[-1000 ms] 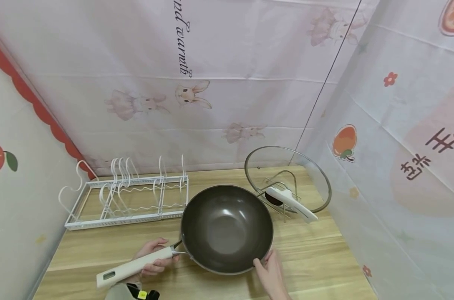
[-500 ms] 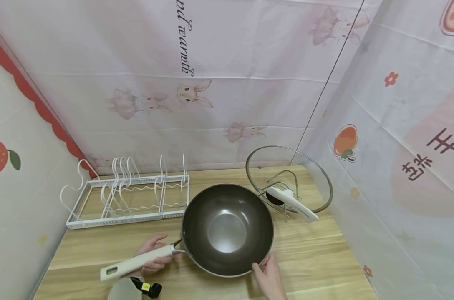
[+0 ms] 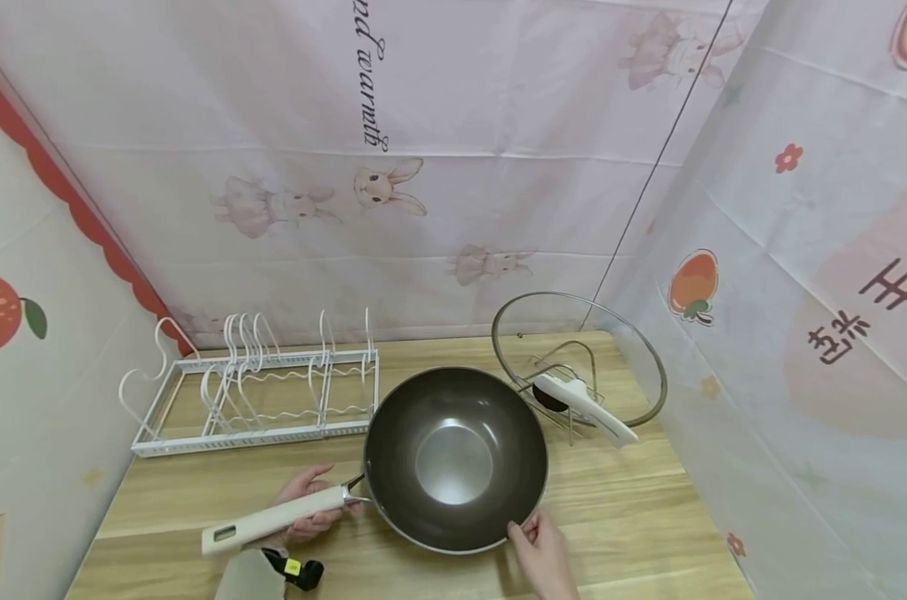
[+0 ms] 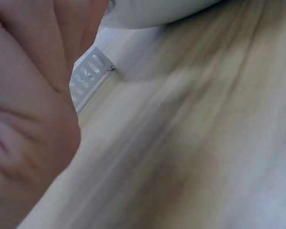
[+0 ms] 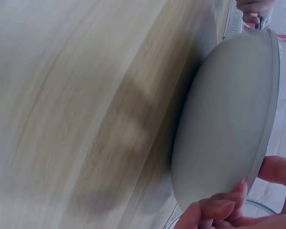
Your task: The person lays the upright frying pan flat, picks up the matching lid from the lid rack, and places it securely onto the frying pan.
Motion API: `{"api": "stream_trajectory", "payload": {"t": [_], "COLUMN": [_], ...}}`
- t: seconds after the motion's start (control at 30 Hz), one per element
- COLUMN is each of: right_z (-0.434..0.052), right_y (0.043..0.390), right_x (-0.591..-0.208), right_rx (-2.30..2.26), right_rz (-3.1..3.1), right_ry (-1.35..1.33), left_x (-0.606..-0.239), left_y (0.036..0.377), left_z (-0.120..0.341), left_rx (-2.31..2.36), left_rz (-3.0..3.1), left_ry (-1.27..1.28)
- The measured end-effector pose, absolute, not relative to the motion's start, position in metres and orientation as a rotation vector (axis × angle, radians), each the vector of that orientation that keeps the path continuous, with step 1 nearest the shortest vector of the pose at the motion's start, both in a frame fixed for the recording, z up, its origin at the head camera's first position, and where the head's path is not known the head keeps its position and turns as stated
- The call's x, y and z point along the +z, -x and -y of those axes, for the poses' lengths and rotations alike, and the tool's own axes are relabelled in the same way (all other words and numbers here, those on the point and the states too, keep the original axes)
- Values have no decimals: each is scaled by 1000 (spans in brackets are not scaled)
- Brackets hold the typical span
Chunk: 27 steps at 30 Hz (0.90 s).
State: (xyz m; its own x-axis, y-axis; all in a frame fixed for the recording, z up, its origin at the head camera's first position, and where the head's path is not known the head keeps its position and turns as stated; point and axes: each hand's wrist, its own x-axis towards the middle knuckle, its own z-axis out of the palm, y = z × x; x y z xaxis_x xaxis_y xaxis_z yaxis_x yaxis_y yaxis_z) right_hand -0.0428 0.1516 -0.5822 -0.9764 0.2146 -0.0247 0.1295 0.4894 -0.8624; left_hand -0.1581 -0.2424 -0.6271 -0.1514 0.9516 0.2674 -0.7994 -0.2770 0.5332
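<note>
A dark wok (image 3: pixel 455 458) sits upright on the wooden table (image 3: pixel 633 517), near its front edge and between my two hands; its pale underside (image 5: pixel 224 119) fills the right wrist view, and the bowl is empty, the bottom shining; my left hand (image 3: pixel 303 504) holds the wok's long white handle (image 3: pixel 273 518), fingers curled round it from beneath and the thumb over the top, while the left wrist view shows only the blurred palm (image 4: pixel 28 114) and a metal bracket (image 4: pixel 90 76) where handle meets pan; my right hand (image 3: pixel 541 546) pinches the wok's near right rim, thumb on the inner side and fingers (image 5: pixel 219 205) pressed together against the outer wall; just behind the wok to the right, a glass lid (image 3: pixel 577 358) with a white handle (image 3: pixel 584 407) leans upright in a small wire stand (image 3: pixel 569 367), close to the wok but apart from it; to the left, a white wire pot rack (image 3: pixel 254 387) lies along the back of the table, well clear of both hands; printed cloth with rabbits (image 3: pixel 382 187) hangs behind.
</note>
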Motion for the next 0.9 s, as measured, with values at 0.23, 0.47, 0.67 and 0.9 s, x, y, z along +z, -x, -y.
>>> {"api": "stream_trajectory", "payload": {"t": [0.23, 0.47, 0.67, 0.9], "right_z": [-161, -169, -175, -182], "right_y": [48, 54, 59, 67], "right_x": [-581, -579, -578, -575], "right_rx": [1559, 1515, 1415, 1367], "right_rz": [2657, 2704, 2697, 2599], "right_ry": [290, 302, 274, 160], "left_x": [-629, -642, -646, -641], "left_y": [142, 128, 120, 111], "left_z": [245, 248, 249, 244], "left_rx": [1912, 2131, 2185, 2204], "left_rz": [-316, -292, -325, -458], "left_ry": [-484, -354, -388, -313]}}
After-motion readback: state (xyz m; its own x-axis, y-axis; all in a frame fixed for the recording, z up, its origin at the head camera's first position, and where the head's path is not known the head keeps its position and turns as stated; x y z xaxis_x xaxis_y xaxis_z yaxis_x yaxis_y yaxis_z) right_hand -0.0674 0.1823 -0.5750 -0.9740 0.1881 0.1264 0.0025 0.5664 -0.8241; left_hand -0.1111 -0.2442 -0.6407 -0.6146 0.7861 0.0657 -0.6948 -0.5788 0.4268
